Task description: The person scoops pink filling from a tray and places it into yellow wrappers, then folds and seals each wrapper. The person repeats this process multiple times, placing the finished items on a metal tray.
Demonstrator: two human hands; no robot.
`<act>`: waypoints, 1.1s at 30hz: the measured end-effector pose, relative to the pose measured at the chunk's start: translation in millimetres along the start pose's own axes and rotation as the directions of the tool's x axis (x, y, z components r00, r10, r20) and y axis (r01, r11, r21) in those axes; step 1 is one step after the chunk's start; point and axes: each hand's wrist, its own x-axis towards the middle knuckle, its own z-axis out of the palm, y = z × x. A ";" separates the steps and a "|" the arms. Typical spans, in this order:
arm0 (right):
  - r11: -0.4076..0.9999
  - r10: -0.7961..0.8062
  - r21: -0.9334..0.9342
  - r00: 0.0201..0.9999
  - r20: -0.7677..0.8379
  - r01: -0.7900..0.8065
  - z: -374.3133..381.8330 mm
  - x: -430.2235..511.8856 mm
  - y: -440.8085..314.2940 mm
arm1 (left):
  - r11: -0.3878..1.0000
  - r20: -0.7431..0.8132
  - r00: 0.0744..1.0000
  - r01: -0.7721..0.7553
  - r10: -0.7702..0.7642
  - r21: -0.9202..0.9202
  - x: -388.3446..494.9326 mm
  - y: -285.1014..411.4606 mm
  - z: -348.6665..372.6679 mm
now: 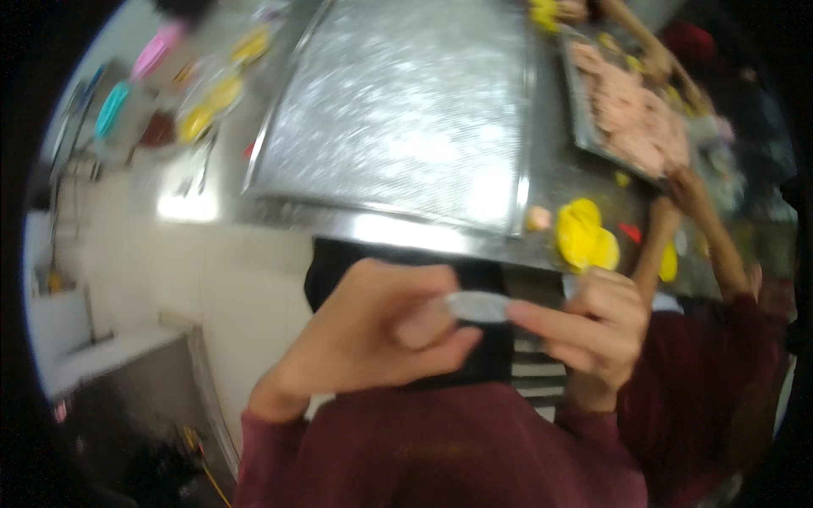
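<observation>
In front of my chest, both my hands meet at a small whitish oval piece (479, 307), flat and thin. My left hand (375, 330) pinches its left end. A rounded paler shape in the curl of these fingers is too blurred to name. The fingertips of my right hand (594, 324) grip its right end. Just beyond my hands, across the metal table's front edge (406, 233), lies a large shiny metal tray (394, 120) with a textured surface. A bright yellow doughy lump (584, 235) and a small pinkish piece (540, 218) sit right of the tray.
At right, a co-worker's forearms (708, 228) reach to a metal tray (578, 120) heaped with soft pink pieces (635, 114). Another person's arm (648, 38) comes from the far side. Yellow items (213, 108) and a teal item (112, 109) are at far left.
</observation>
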 end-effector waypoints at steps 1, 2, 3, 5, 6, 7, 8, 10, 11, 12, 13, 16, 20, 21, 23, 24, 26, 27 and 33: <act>1.000 0.006 0.018 1.000 0.025 -0.006 -2.5 -1.8 4.9 | 0.999 0.008 0.999 0.031 -0.031 0.011 -2.0 1.9 -2.2; 0.997 -0.029 0.067 1.000 0.005 0.028 -3.1 -3.0 9.7 | 0.999 0.038 0.999 0.006 -0.008 0.046 -4.8 5.4 -8.8; 0.992 -0.057 0.115 0.997 0.044 0.052 -6.9 -4.9 14.1 | 0.997 0.051 0.999 -0.008 0.005 0.074 -6.9 9.7 -10.9; 0.986 -0.088 0.146 0.995 0.056 0.079 -8.3 -7.2 18.0 | 0.898 -0.036 0.957 0.255 -0.287 -0.359 -15.2 19.5 -2.4; 0.978 -0.109 0.180 0.994 0.021 0.103 -8.1 -8.1 18.5 | 0.917 -0.064 0.965 0.219 -0.254 -0.334 -16.2 22.1 0.4; 0.970 -0.129 0.211 0.991 0.022 0.121 -5.9 -8.2 17.9 | 0.917 -0.103 0.963 0.202 -0.251 -0.345 -16.7 23.6 2.4; 0.957 -0.131 0.256 0.991 -0.036 0.135 -3.7 -7.9 18.0 | 0.937 -0.185 0.955 0.167 -0.231 -0.307 -14.4 21.4 7.3; 0.950 -0.128 0.282 0.990 -0.053 0.138 -1.9 -9.8 18.5 | 0.998 -0.011 0.999 0.030 -0.031 -0.063 -0.6 12.8 0.1; 0.946 -0.136 0.284 0.987 -0.090 0.156 0.5 -8.8 19.4 | 0.997 0.090 0.995 -0.057 0.053 0.046 4.9 8.2 -3.3; 0.943 -0.146 0.283 0.983 -0.112 0.173 2.4 -10.2 18.8 | 0.992 0.111 0.991 -0.089 0.078 0.091 7.8 2.3 -2.2; 0.941 -0.160 0.279 0.979 -0.129 0.190 3.6 -11.9 17.0 | 0.994 0.112 0.993 0.009 -0.021 0.108 8.1 -0.4 -3.5; 0.959 -0.143 0.225 0.979 -0.143 0.173 5.7 -17.1 15.8 | 0.972 0.040 0.985 0.159 -0.168 0.171 -0.9 2.3 1.3; 0.973 -0.094 0.197 0.985 -0.142 0.122 -1.1 -32.9 21.7 | 0.968 0.069 0.990 0.103 -0.122 0.228 6.6 19.0 8.9; 0.972 -0.078 0.208 0.987 -0.143 0.108 -3.1 -36.5 23.6 | 0.973 0.073 0.982 0.157 -0.171 0.167 8.7 24.2 10.3; 0.971 -0.060 0.221 0.989 -0.135 0.089 -7.6 -43.3 27.2 | 0.964 0.089 0.960 0.263 -0.266 0.043 10.9 33.0 13.2; 0.971 -0.050 0.226 0.990 -0.131 0.079 -8.9 -45.1 28.0 | 0.952 0.060 0.950 0.307 -0.306 -0.008 10.9 36.2 13.8; 0.957 -0.076 0.264 0.982 -0.170 0.120 -8.2 -45.0 27.2 | 0.914 0.009 0.921 0.388 -0.390 -0.117 9.4 36.4 15.5; 0.949 -0.089 0.283 0.978 -0.190 0.141 -6.7 -43.4 25.8 | 0.947 0.063 0.946 0.320 -0.319 -0.019 9.4 33.3 15.7; 0.957 -0.110 0.248 0.978 -0.176 0.152 3.8 -30.4 21.4 | 0.982 -0.031 0.997 0.078 -0.073 0.169 2.1 -3.5 16.8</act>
